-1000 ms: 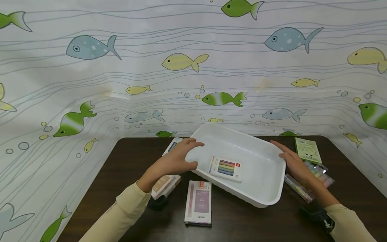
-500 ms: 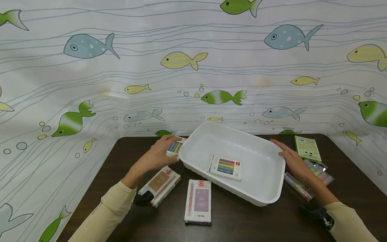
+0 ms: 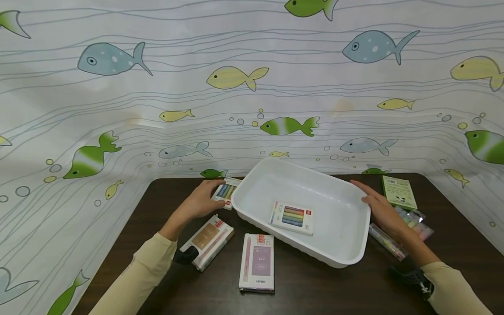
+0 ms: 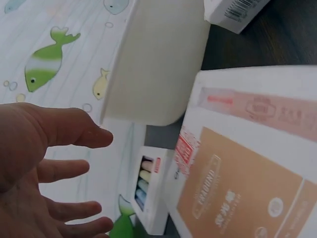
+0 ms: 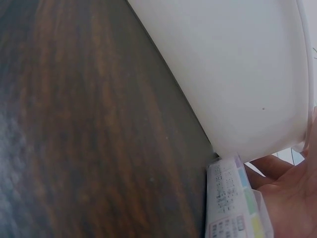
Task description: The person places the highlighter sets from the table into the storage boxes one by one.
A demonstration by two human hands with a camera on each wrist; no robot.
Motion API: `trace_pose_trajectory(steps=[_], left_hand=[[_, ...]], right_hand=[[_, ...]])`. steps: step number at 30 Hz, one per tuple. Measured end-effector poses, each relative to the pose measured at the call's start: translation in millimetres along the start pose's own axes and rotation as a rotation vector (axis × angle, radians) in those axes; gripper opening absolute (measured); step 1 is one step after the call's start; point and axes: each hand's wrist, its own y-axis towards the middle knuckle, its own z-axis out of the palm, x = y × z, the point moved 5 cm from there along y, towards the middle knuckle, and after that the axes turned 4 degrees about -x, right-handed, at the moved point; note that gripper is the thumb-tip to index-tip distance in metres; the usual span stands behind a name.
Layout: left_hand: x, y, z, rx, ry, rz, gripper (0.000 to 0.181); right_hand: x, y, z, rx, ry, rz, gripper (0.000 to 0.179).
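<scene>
My left hand is at the left edge of a small white box of coloured sticks lying by the white plastic tray. Its thumb and fingers are spread apart, and the left wrist view shows a gap between these fingers and that box. At the tray's right end, my right hand holds the rim, thumb at the edge and fingers along the outside wall. Inside the tray lies a second small box of coloured sticks. Part of the right hand is hidden behind the tray in the right wrist view.
Before the tray lie a box with a purple label and a box with a brown label. Right of it are a slim clear pack, pastel-coloured packs and a green box. A fish-patterned sheet hangs behind the table.
My left hand has moved left from over the tray's rim to the small box of coloured sticks, uncovering the brown-labelled box. My right hand has stayed at the tray's right end.
</scene>
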Motion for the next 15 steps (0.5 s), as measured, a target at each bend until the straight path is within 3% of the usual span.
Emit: trace_pose_trajectory(steps=[9,15], left_hand=[[19.1,18.0,10.4,0.056,-0.148,-0.142,0.07],[33.8,31.3,14.2,0.064,-0.162,-0.226,0.076]], right_hand=[[-1,-0.1,-1,0.004,-0.007,0.001,0.052],[-3,1.8,-1,-0.007,-0.021,0.011,0.051]])
